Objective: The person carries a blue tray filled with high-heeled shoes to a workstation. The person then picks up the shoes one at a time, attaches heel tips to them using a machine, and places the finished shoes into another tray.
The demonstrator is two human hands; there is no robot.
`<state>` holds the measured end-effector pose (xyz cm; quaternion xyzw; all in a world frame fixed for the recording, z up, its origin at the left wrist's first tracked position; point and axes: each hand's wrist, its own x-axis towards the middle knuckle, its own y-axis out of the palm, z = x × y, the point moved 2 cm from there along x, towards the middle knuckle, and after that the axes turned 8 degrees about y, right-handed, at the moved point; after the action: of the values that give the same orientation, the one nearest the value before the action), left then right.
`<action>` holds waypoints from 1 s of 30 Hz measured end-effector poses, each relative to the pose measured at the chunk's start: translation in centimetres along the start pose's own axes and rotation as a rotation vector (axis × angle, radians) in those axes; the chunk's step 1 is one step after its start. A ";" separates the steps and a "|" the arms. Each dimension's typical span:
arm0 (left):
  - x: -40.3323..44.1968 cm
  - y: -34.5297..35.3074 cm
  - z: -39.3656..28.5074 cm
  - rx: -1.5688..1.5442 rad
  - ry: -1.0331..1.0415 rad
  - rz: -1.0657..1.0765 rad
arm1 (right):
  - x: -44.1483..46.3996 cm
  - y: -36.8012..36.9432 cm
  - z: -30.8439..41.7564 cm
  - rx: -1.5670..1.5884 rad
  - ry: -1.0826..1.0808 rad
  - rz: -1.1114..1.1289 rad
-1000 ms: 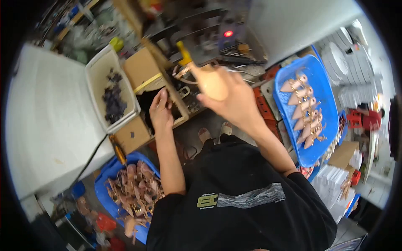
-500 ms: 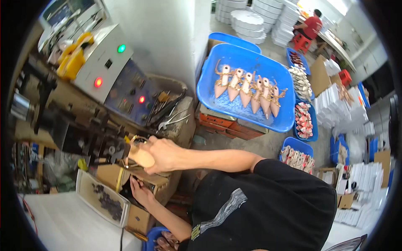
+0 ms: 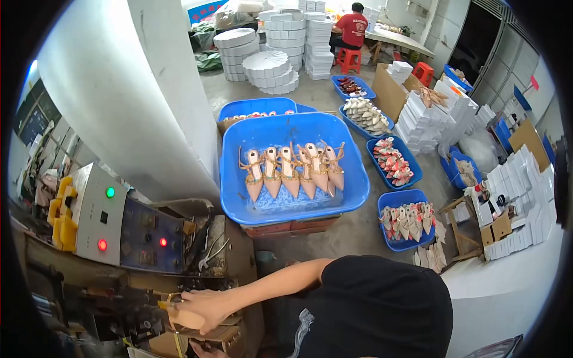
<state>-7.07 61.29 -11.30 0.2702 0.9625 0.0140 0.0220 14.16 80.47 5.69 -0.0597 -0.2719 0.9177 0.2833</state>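
Observation:
My right hand is closed around a tan shoe, its pale sole side towards me, held up against the dark metal machine at the lower left. The shoe's far end is hidden by the hand and the machine. Just below, at the bottom edge, my left hand shows only in part. Its visible fingers are apart, with nothing seen in them, near a cardboard box.
A control box with green and red lights stands behind the machine. Pliers lie beside it. A blue tub holds several beige pointed shoes. More shoe tubs stand right, and a person in a red shirt sits far back.
The view has swung up and to the right, so the machine and hands sit lower in the picture. My right hand still holds the shoe at the machine; my left hand is now mostly cut off.

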 end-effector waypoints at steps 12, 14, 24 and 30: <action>-1.7 3.8 -3.6 -0.244 -0.210 -0.221 | 0.8 0.2 -0.2 0.092 -0.006 -0.030; -0.2 1.0 -1.0 -0.241 -0.221 -0.078 | 0.7 0.2 -0.9 0.129 -0.050 -0.049; -0.9 2.9 -5.6 0.015 0.091 -0.274 | -17.2 -21.8 -16.5 -0.117 0.313 -0.709; 3.9 10.4 -13.4 0.772 0.648 -0.303 | -17.8 -27.5 -38.4 -0.704 0.954 -0.851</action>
<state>-5.69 72.01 2.33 0.0985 0.8833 -0.2620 -0.3761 52.54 107.53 -12.88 -0.4300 -0.3977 0.4604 0.6670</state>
